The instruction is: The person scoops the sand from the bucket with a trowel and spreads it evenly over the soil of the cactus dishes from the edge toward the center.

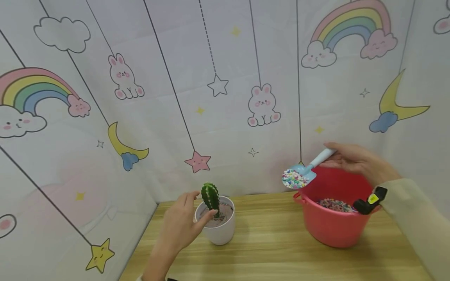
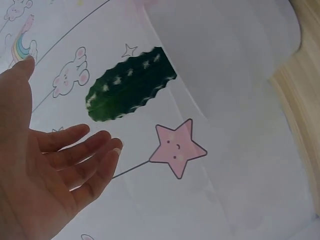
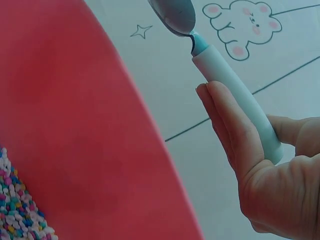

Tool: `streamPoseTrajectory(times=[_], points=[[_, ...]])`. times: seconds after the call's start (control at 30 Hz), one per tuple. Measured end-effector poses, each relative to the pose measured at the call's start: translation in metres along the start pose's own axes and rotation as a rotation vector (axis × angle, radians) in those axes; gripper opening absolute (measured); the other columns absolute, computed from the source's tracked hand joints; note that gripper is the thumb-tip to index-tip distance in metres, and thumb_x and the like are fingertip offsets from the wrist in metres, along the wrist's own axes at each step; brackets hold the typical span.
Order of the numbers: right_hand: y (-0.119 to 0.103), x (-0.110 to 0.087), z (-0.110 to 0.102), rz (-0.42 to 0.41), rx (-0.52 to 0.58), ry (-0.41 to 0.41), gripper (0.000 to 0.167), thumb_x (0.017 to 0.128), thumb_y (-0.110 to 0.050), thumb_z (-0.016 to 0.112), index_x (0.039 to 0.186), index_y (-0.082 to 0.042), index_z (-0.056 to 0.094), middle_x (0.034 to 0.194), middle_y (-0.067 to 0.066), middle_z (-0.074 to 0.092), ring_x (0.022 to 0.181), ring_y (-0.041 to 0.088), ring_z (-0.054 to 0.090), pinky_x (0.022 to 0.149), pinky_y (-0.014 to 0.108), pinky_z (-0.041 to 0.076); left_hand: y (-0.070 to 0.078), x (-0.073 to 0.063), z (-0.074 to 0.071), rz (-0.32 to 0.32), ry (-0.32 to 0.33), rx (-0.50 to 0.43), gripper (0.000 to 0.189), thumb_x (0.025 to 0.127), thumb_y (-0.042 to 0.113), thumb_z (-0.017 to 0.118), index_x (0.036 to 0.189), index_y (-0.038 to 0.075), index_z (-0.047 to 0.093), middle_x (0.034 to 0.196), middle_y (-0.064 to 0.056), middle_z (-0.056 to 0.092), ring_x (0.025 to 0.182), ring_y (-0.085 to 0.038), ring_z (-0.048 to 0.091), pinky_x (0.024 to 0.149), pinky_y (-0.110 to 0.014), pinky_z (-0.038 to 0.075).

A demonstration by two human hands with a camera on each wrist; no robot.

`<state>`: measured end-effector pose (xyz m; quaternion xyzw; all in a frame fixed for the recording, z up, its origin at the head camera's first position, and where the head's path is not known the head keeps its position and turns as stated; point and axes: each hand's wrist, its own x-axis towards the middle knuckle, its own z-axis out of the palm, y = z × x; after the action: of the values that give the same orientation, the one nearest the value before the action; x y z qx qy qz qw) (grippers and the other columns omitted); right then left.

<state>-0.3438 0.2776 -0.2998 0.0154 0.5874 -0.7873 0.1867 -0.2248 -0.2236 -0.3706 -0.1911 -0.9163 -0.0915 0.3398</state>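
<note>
My right hand grips the white handle of a small light-blue shovel above the left rim of a red bucket. Colourful pebbles fill the shovel's blade. In the right wrist view, fingers and thumb wrap the handle, and the blade shows from its underside. A green cactus stands upright in a white pot holding pale soil. Around the pot's left side, my left hand is spread, its thumb in front of the cactus. The left wrist view shows this hand apart from the cactus stem.
More coloured pebbles lie inside the bucket. Pot and bucket stand on a wood-grain table, the bucket to the right. Behind and to the left hangs a white cloth printed with rabbits, stars and rainbows.
</note>
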Motion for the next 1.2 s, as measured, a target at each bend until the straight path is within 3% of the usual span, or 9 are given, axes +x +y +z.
streamPoseTrajectory(times=[0.13, 0.37, 0.53, 0.67, 0.77, 0.97, 1.2], points=[[-0.001, 0.005, 0.011, 0.006, -0.029, -0.003, 0.04, 0.108, -0.033, 0.058, 0.13, -0.002, 0.044, 0.098, 0.011, 0.08, 0.093, 0.026, 0.081, 0.095, 0.037, 0.063, -0.008, -0.005, 0.009, -0.065, -0.087, 0.024, 0.085, 0.089, 0.065, 0.074, 0.138, -0.003, 0.061, 0.133, -0.021, 0.068, 0.122, -0.037, 0.068, 0.09, -0.051, 0.064], [0.0, 0.013, 0.025, 0.02, -0.013, -0.048, 0.033, 0.11, -0.032, 0.054, 0.119, 0.0, 0.055, 0.097, 0.016, 0.08, 0.092, 0.029, 0.081, 0.088, 0.035, 0.065, -0.024, -0.01, 0.029, -0.162, -0.268, 0.052, 0.108, 0.087, 0.081, 0.062, 0.153, -0.003, 0.048, 0.157, -0.026, 0.05, 0.143, -0.044, 0.052, 0.104, -0.058, 0.057], [0.003, 0.018, 0.035, 0.006, -0.027, -0.048, 0.029, 0.11, -0.03, 0.055, 0.113, -0.002, 0.058, 0.095, 0.014, 0.08, 0.09, 0.026, 0.081, 0.092, 0.036, 0.064, -0.034, -0.014, 0.045, -0.216, -0.394, 0.039, 0.12, 0.085, 0.088, 0.056, 0.161, -0.002, 0.035, 0.168, -0.027, 0.034, 0.155, -0.048, 0.037, 0.114, -0.064, 0.048], [0.004, 0.021, 0.042, 0.003, -0.017, -0.049, 0.027, 0.11, -0.028, 0.055, 0.103, -0.004, 0.064, 0.094, 0.013, 0.08, 0.089, 0.026, 0.081, 0.094, 0.037, 0.062, -0.039, -0.016, 0.056, -0.233, -0.436, -0.002, 0.124, 0.086, 0.088, 0.054, 0.163, -0.005, 0.028, 0.172, -0.03, 0.022, 0.161, -0.047, 0.022, 0.124, -0.063, 0.037], [0.007, 0.024, 0.048, 0.003, -0.016, -0.059, 0.026, 0.11, -0.029, 0.055, 0.109, -0.003, 0.061, 0.096, 0.014, 0.08, 0.091, 0.027, 0.081, 0.094, 0.038, 0.063, -0.041, -0.017, 0.063, -0.239, -0.459, -0.029, 0.126, 0.086, 0.088, 0.054, 0.163, -0.007, 0.024, 0.172, -0.031, 0.017, 0.163, -0.046, 0.016, 0.128, -0.061, 0.031], [0.014, 0.031, 0.062, 0.01, -0.038, -0.065, 0.042, 0.11, -0.03, 0.056, 0.134, 0.003, 0.044, 0.097, 0.013, 0.08, 0.091, 0.028, 0.081, 0.091, 0.037, 0.064, -0.042, -0.015, 0.071, -0.225, -0.468, -0.07, 0.127, 0.087, 0.086, 0.056, 0.164, -0.008, 0.019, 0.173, -0.029, 0.015, 0.163, -0.045, 0.017, 0.13, -0.059, 0.028], [0.019, 0.04, 0.083, 0.01, -0.001, -0.084, 0.035, 0.111, -0.027, 0.052, 0.125, 0.005, 0.048, 0.095, 0.015, 0.079, 0.088, 0.028, 0.081, 0.085, 0.039, 0.066, -0.044, -0.014, 0.076, -0.211, -0.477, -0.084, 0.124, 0.088, 0.085, 0.055, 0.165, -0.006, 0.019, 0.174, -0.026, 0.014, 0.164, -0.042, 0.015, 0.131, -0.058, 0.027]])
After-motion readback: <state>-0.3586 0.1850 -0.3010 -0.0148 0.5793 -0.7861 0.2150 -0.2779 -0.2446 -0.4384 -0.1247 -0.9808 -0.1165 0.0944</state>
